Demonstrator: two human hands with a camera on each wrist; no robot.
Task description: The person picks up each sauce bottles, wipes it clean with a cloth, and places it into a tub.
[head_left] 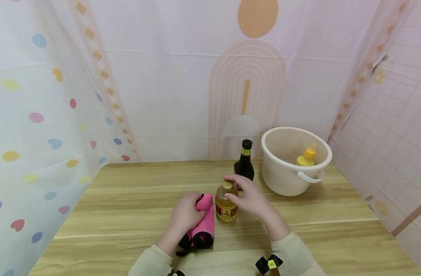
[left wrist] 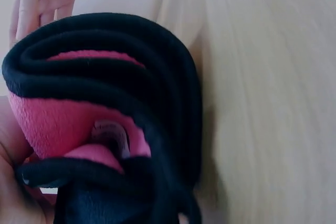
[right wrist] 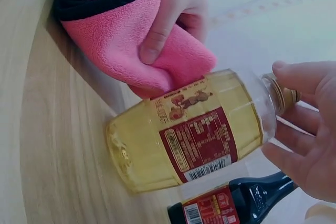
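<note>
My left hand grips a folded pink cloth with black edging, thumb pressed into its near side. In the right wrist view the cloth lies right against the side of a bottle of yellow oil, which stands upright on the table. My right hand holds that bottle around its neck, thumb on one side and fingers on the other, close to the gold cap. The left wrist view shows the cloth's layered black edges and a small white tag inside a fold.
Just behind the oil bottle stands a dark sauce bottle with a black cap. A white bucket at the back right contains a yellow squeeze bottle. The wooden table meets a patterned curtain at the back.
</note>
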